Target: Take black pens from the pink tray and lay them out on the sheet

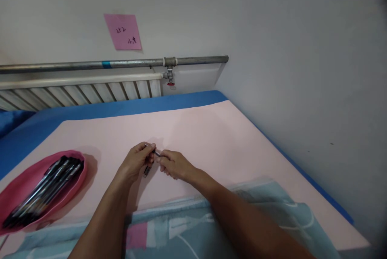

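Above the pink tabletop sheet point(193, 130), my left hand point(137, 160) and my right hand point(175, 164) meet with fingers pinched around a slim dark pen point(157, 153). My left fingers grip its upper-left part, and my right fingers close on its lower-right end. Fingers hide much of the pen. A short dark and silvery piece point(147, 170) shows just under my left fingers; whether it is held or lies on the sheet, I cannot tell. To the left, a pink basket point(18, 182) holds several dark pens with clear barrels point(51, 186), lying lengthwise together.
A light blue patterned cloth point(178, 230) lies along the near edge, under my forearms. Blue surface point(181, 99) borders the pink sheet. Behind stand a white radiator point(127, 89) and a metal pipe point(133, 63), with a pink note point(123, 33) on the wall. Another wall rises at right.
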### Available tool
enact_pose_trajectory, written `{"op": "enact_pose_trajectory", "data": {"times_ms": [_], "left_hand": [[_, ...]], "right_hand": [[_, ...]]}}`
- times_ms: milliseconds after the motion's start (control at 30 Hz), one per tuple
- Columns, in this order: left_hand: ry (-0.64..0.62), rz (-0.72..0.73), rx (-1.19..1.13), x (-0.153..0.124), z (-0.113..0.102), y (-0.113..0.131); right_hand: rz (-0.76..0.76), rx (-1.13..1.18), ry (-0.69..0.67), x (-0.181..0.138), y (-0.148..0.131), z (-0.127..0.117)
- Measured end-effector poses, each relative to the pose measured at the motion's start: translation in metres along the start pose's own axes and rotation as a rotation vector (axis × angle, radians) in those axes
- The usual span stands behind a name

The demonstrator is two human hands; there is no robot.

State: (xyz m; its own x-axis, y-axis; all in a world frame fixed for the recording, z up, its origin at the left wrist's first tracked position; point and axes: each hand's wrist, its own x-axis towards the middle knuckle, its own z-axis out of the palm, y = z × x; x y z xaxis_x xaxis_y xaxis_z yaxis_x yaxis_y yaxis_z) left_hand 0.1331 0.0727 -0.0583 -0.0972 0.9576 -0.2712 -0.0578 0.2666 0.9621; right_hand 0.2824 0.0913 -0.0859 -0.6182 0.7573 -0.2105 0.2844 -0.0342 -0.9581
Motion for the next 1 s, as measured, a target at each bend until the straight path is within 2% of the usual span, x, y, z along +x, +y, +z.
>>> {"op": "enact_pose_trajectory", "data": {"times_ms": [400, 1000], "left_hand": [[0.078, 0.043, 0.030, 0.001, 0.001, -0.001], [0.027, 0.037, 0.171, 0.006, 0.002, -0.012]], "right_hand": [[0.019, -0.027, -0.002, 0.000, 0.001, 0.000], [0.019, -0.079, 0.003, 0.000, 0.000, 0.000]]}}
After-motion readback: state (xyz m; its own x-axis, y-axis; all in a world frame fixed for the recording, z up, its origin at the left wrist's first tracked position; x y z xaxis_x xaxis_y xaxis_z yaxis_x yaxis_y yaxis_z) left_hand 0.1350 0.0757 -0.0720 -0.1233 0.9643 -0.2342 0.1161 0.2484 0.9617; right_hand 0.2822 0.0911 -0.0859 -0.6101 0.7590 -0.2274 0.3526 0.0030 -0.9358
